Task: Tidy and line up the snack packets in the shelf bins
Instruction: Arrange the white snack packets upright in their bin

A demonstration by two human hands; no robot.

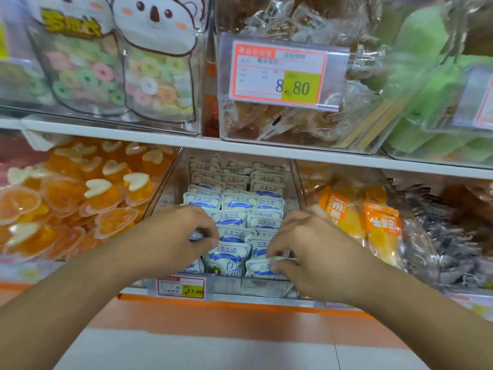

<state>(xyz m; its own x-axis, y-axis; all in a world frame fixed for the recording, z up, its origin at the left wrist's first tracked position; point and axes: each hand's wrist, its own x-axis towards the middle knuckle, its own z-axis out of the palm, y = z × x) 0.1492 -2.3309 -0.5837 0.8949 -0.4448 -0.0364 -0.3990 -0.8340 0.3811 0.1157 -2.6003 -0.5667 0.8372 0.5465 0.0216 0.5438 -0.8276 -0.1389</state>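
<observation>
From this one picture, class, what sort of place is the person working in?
Most likely a snack shop aisle. Clear shelf bins hold loose packets, printed price tags hang on them, and both hands sort the blue-and-white snack packets in the middle bin.

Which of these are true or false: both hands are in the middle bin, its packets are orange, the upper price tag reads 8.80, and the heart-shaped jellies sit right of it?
1. Both hands, left hand and right hand, reach into the middle bin. True.
2. Its packets are orange. False: white and blue.
3. The upper price tag reads 8.80. True.
4. The heart-shaped jellies sit right of that bin. False: left.
</observation>
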